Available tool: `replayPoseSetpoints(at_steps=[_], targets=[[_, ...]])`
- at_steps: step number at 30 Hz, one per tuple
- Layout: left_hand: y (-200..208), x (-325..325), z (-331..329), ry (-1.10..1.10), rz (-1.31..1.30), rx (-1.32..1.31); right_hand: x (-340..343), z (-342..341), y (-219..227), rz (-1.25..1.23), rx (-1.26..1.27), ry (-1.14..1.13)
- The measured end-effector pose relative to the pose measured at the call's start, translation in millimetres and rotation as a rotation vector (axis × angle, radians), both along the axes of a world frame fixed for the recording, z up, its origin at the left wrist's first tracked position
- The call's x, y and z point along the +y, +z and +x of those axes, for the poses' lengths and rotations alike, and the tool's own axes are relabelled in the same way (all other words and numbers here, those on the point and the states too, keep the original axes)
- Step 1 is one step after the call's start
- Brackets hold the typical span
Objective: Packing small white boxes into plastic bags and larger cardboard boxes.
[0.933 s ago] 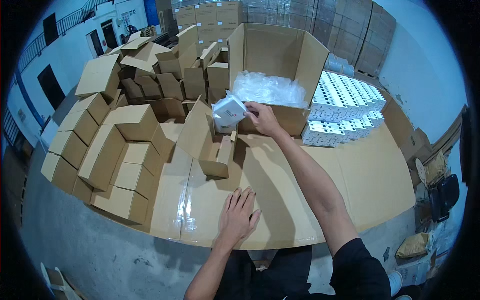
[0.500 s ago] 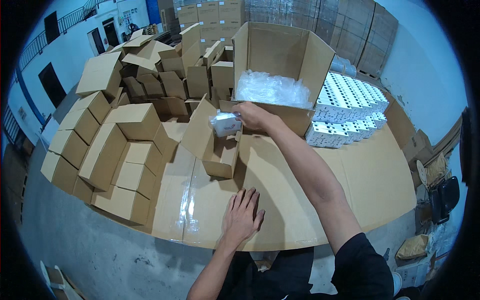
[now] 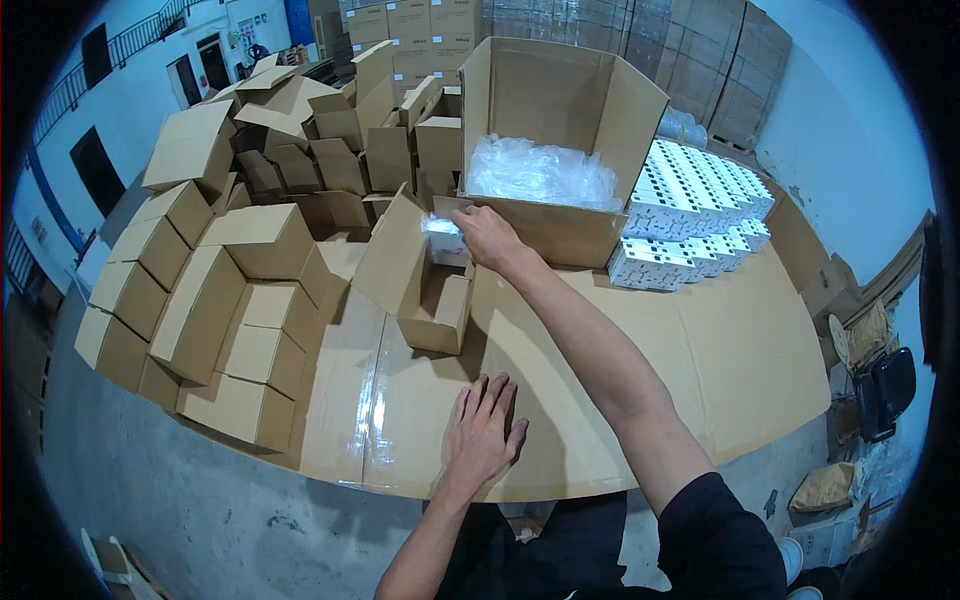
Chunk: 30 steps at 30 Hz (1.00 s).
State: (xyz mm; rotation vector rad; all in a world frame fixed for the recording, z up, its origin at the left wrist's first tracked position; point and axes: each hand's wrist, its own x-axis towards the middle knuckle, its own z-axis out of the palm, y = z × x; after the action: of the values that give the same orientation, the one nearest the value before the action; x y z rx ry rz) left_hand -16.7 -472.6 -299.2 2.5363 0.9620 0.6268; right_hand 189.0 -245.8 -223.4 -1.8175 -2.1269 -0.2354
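Cardboard sheeting [image 3: 750, 360] lies under the flat, parted fingers of the left hand [image 3: 482, 435], while the right hand [image 3: 492, 242] pinches a film-wrapped white packet [image 3: 446, 243], left of its fingertips within an open carton [image 3: 432, 336], probably light, slippery, best held by its upper edge.

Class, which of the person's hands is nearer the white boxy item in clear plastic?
Right: the right hand is immediately right of the white boxy item; the left hand lies farther away, flat on the brown cardboard surface, closer to the person.
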Motion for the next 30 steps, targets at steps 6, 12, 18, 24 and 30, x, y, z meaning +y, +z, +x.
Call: replayPoseSetpoints(at_steps=[6,12,18,24,30], targets=[[6,-2,-1,0.000,-0.005,0.012,5,-3,-6,0.009,-0.014,-0.048],[6,-1,6,-0.072,-0.052,-0.032,-1,18,-12,0.007,0.045,-0.043],[5,1,-3,-0.062,-0.011,0.012,-76,31,19,-0.115,0.291,0.065],[5,-2,6,-0.053,-0.013,-0.011,-188,153,34,-0.181,0.168,-0.123],[4,-2,19,-0.071,0.014,0.022,-275,318,47,0.097,0.234,-0.451]])
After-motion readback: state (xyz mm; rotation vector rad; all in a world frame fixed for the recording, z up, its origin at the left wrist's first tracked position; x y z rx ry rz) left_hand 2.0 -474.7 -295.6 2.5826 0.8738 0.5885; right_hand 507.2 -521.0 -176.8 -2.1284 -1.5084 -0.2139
